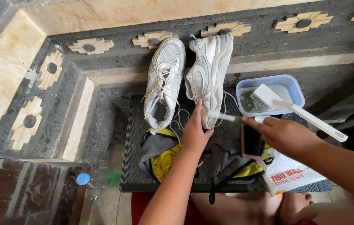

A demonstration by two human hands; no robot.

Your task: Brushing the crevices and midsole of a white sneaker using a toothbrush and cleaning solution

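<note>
Shoes stand heel-down on the mat (135, 166) against the stone step; my left hand (194, 132) presses flat on the heel of the right shoe (208, 75), fingers open, gripping nothing. My right hand (279, 133) has its grip closed on a small brush (229, 118), tip just beside that shoe, near the left shoe (164, 81) and tub (270, 95).

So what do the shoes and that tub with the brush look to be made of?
Shoes: white mesh fabric with smooth, probably synthetic overlays, matte; woven texture and laces show. Tub: translucent bluish plastic, see-through walls. Brush: glossy white plastic handle, it seems.
</note>
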